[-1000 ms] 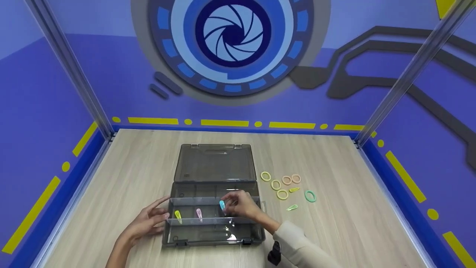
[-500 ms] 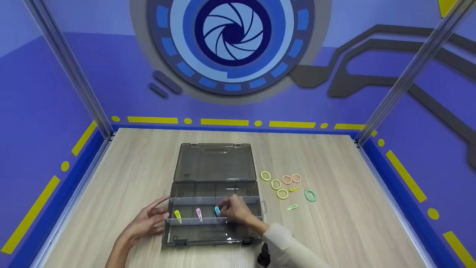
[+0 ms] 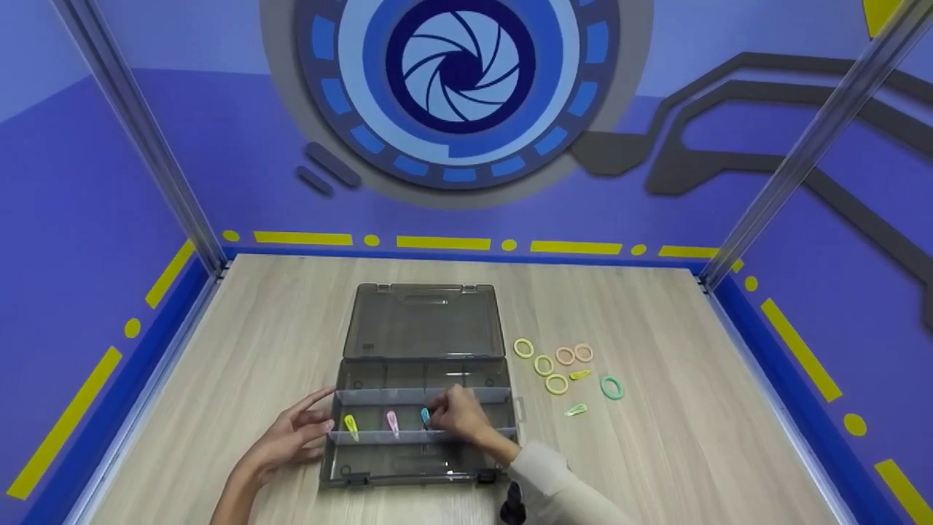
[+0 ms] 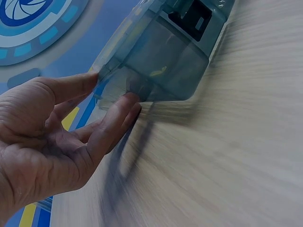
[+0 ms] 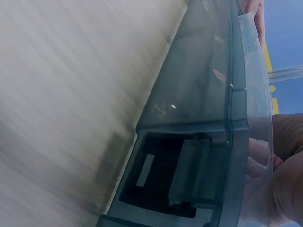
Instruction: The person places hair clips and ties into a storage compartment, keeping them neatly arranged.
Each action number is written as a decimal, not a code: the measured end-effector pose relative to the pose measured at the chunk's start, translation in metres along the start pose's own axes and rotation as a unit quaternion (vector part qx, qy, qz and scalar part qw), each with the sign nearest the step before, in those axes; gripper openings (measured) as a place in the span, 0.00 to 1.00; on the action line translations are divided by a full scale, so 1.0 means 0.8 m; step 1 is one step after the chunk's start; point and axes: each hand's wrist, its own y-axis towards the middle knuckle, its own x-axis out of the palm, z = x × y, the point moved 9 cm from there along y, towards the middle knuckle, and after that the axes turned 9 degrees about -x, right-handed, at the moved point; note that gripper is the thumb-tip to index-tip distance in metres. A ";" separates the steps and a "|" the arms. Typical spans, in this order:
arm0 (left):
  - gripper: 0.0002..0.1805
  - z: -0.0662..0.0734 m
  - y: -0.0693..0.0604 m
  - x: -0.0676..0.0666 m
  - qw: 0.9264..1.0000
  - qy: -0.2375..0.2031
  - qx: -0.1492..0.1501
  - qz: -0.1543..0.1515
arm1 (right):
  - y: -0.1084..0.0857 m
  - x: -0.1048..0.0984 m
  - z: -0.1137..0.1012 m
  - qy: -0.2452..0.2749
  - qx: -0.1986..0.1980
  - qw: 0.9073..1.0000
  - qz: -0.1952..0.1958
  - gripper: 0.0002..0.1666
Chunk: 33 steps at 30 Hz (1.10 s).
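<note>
A smoky clear compartment box lies on the table with its lid folded back. My left hand touches the box's left end, its fingers fairly straight; the left wrist view shows thumb and fingertips against the corner. Over the middle row, my right hand pinches a blue snap hair clip, partly covered by the fingers. To its left in that row are a pink hair clip and a yellow hair clip. Seen from the right wrist, the box wall mostly hides the right fingers.
Right of the box lie several hair ties: yellow ones, peach ones and a green one. A yellow hair clip and a green hair clip are among them. Blue panels enclose the table.
My right hand has shifted left with the blue hair clip and lowered it into the middle row, beside the pink one. The left hand has stayed at the box's left end.
</note>
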 end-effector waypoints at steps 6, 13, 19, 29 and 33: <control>0.41 0.001 0.000 0.001 1.000 -0.002 0.006 0.001 | -0.002 -0.002 0.001 0.011 0.010 1.000 -0.012 0.12; 0.40 0.001 0.002 0.000 1.000 0.003 0.005 0.001 | -0.004 -0.009 0.003 0.021 0.020 0.999 -0.028 0.11; 0.41 -0.001 0.000 0.000 1.000 0.006 0.004 0.000 | -0.010 -0.022 0.001 0.036 0.018 0.998 -0.042 0.09; 0.40 0.000 -0.001 0.001 1.000 0.005 0.002 -0.002 | -0.034 -0.097 0.025 0.115 0.029 0.993 -0.016 0.13; 0.41 0.001 -0.001 0.000 1.000 0.006 0.005 -0.002 | -0.049 -0.142 0.046 0.112 0.048 0.993 0.009 0.13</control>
